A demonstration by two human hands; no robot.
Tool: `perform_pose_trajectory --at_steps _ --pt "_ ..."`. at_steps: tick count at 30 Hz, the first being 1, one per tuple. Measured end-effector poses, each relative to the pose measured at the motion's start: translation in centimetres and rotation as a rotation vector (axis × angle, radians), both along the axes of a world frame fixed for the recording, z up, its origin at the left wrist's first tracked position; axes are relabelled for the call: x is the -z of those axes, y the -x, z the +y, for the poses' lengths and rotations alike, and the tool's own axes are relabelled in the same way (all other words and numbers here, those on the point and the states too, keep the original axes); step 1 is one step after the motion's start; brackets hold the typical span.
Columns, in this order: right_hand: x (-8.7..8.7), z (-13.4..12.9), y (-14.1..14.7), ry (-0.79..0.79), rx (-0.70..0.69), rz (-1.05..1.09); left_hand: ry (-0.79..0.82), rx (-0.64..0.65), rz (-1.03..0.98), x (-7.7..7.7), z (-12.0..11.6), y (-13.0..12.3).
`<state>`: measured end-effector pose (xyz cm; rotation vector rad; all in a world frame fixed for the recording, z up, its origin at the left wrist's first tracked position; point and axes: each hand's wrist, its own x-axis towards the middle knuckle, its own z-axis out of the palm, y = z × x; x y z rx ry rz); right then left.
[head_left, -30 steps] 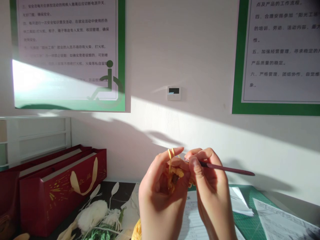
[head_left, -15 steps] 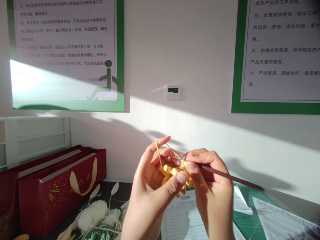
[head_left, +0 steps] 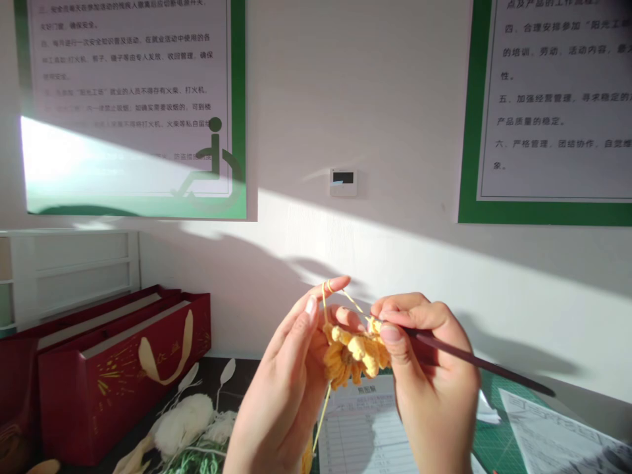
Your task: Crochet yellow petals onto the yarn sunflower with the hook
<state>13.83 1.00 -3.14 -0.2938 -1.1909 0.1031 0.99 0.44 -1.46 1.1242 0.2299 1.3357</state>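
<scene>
A ruffled yellow crochet piece (head_left: 358, 352) hangs between my two hands, above the papers. My left hand (head_left: 291, 375) curls its lower fingers behind the piece, its thumb lifted off the front. Yellow yarn (head_left: 324, 299) loops round the raised left index finger and runs across to the stitches at the right. In my right hand (head_left: 429, 355) is a crochet hook with a dark red handle (head_left: 494, 365), pointing left; the thumb and fingers pinch it beside the piece's upper edge. The hook's tip is hidden. Another yarn strand (head_left: 322, 418) drops below the left hand.
Red gift bags (head_left: 123, 375) stand at the left, by a white rack (head_left: 74, 263). White and green yarn (head_left: 185, 421) lies before them. A printed sheet (head_left: 365, 434) and further papers (head_left: 557, 428) rest on a green cutting mat (head_left: 498, 438). The wall (head_left: 395, 230) rises close behind.
My left thumb has lifted off the front of the crochet piece, baring more of it. Both hands have shifted slightly right, and the hook's handle end has moved right and down.
</scene>
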Motion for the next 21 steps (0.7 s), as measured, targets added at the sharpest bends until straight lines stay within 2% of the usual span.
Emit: perform_pose_trajectory --at_steps 3,8,18,21 --pt "0.0 0.0 0.1 -0.002 -0.004 -0.007 0.037 0.001 0.019 -0.1 0.2 0.2" --pt "0.1 0.1 0.1 0.037 -0.015 0.062 -0.074 0.102 0.026 -0.1 0.2 0.1" --pt "0.5 0.3 0.7 0.108 -0.088 0.194 -0.175 -0.136 0.051 0.4 -0.4 -1.4" --pt "0.8 0.3 0.6 0.148 -0.050 0.214 -0.167 -0.128 0.047 0.5 -0.4 -1.4"
